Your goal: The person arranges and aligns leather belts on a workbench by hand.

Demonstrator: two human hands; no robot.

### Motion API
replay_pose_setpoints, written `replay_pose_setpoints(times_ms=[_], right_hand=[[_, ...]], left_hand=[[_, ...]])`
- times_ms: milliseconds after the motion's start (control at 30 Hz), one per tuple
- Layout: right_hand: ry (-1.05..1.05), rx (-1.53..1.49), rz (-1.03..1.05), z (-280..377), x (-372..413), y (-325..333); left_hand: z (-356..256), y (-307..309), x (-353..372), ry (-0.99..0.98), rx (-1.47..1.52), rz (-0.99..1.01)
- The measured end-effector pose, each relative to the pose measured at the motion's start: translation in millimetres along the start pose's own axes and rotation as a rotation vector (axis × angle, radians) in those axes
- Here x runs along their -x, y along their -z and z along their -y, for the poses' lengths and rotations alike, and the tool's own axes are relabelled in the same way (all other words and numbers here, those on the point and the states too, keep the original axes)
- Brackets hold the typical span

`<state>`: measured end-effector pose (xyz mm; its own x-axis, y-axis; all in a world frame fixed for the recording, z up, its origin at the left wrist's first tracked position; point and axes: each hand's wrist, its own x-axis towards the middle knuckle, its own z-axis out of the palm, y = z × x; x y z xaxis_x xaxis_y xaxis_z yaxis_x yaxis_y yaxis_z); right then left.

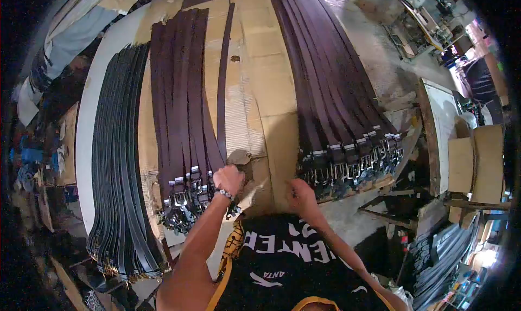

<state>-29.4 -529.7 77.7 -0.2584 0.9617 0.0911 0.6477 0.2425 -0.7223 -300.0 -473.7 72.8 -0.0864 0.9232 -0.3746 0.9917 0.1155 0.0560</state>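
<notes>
Cardboard table (271, 67), long dark-brown belt (222, 83)

Dark brown belt (222, 83) lies straight, stretched lengthwise.

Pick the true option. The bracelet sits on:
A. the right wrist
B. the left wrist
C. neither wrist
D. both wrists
B: the beaded bracelet circles the wrist of the left hand, next to the brown belts; the wrist of the right hand is bare.
</notes>
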Motion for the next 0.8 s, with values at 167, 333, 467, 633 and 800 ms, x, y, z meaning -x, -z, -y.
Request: replay_pose_setpoints(times_ms=[167,333,467,633,800], right_hand=[[-0.107,-0.112,0.358,6,2,-29],[-0.101,-0.136,0.585,12,-13,-36],[-0.138,-0.137,0.676,-31,-9,-79],[-0.158,-0.293,0.750,-34,-6,-91],[-0.263,-0.378,0.881,-12,-9,-77]], left_hand=[[31,-15,31,0.129,0.025,0.068],[32,-22,26,0.154,0.101,0.068],[33,-28,25,0.161,0.111,0.038],[21,-23,37,0.025,0.004,0.123],[39,-39,26,0.060,0.088,0.133]])
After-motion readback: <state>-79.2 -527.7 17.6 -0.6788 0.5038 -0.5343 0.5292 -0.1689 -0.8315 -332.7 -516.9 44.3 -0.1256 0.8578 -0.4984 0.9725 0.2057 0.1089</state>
